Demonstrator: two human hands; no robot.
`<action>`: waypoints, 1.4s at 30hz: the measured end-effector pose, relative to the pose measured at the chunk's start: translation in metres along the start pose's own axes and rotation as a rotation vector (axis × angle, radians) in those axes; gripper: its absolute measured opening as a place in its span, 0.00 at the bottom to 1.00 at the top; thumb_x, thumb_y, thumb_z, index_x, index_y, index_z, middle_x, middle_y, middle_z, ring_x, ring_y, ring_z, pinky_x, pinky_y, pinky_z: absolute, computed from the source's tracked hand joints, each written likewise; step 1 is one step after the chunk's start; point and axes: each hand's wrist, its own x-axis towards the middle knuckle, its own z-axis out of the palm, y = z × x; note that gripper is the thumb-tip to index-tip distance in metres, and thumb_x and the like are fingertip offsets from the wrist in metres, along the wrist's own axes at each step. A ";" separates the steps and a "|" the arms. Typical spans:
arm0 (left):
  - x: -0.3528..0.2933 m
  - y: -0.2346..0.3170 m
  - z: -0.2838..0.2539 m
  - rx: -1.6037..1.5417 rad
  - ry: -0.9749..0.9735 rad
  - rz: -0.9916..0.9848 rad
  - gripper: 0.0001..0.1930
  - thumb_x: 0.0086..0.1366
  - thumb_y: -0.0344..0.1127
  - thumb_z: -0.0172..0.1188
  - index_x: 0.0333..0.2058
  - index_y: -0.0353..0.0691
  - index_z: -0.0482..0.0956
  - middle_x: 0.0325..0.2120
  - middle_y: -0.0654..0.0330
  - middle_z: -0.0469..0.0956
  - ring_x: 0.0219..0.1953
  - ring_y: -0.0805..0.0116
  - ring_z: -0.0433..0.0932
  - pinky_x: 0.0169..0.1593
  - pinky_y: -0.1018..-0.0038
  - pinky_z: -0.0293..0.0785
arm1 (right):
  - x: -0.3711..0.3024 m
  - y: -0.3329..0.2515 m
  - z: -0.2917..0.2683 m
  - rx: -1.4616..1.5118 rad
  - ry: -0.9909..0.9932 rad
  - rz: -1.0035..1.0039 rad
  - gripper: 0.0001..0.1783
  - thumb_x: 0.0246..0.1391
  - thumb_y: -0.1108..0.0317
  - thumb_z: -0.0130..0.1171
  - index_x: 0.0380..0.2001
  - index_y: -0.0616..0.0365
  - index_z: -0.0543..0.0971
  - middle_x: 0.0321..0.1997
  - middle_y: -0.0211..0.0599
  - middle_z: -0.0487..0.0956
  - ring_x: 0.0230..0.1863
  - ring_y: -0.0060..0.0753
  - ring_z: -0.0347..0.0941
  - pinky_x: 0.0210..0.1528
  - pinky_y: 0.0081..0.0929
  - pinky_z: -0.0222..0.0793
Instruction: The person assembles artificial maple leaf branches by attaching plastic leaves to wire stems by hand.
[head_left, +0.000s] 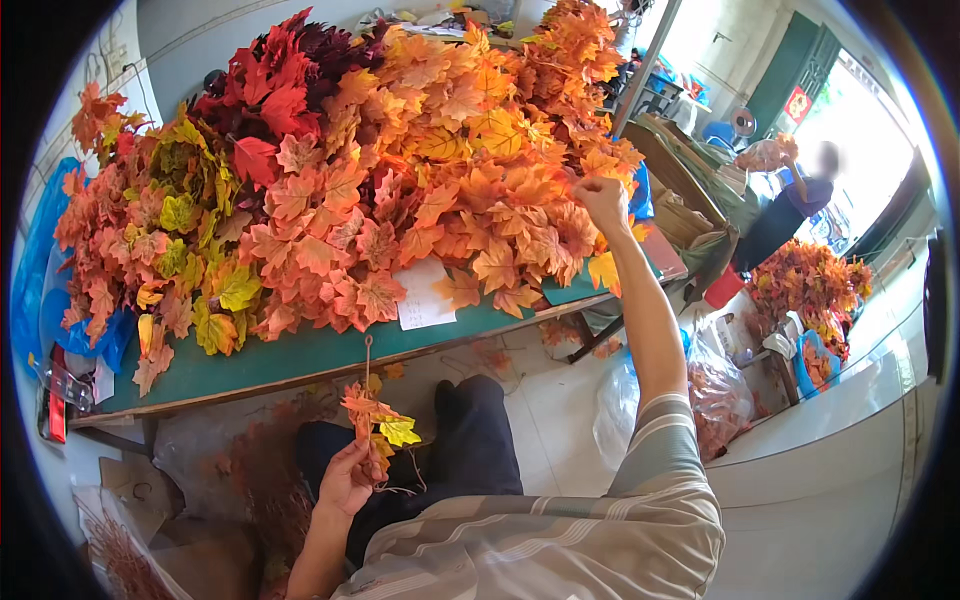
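My left hand [348,478] is closed around a brown looped stem [368,352] that carries a few orange and yellow artificial leaves [368,408]. It holds this sprig above my lap, below the table's near edge. My right arm stretches far forward, and my right hand [605,205] is at the right side of a large heap of orange artificial maple leaves [470,180]. Its fingers are pinched together against the heap; what is between them is too small to make out. Yellow-green leaves [215,300] and dark red leaves [275,95] lie in the heap's left part.
The heap covers most of a green table [250,365]. A white paper sheet [425,295] lies at its front edge. Blue plastic [45,270] hangs at the left end. Clear plastic bags [715,390] and another leaf pile [810,285] stand right, near another person [800,200].
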 end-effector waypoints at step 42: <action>-0.002 -0.012 0.057 0.362 0.103 0.517 0.04 0.62 0.24 0.58 0.36 0.33 0.74 0.31 0.60 0.78 0.33 0.75 0.78 0.40 0.80 0.75 | -0.359 -0.164 0.060 0.969 -0.911 0.373 0.06 0.49 0.74 0.66 0.32 0.63 0.83 0.32 0.29 0.74 0.25 0.15 0.68 0.24 0.13 0.63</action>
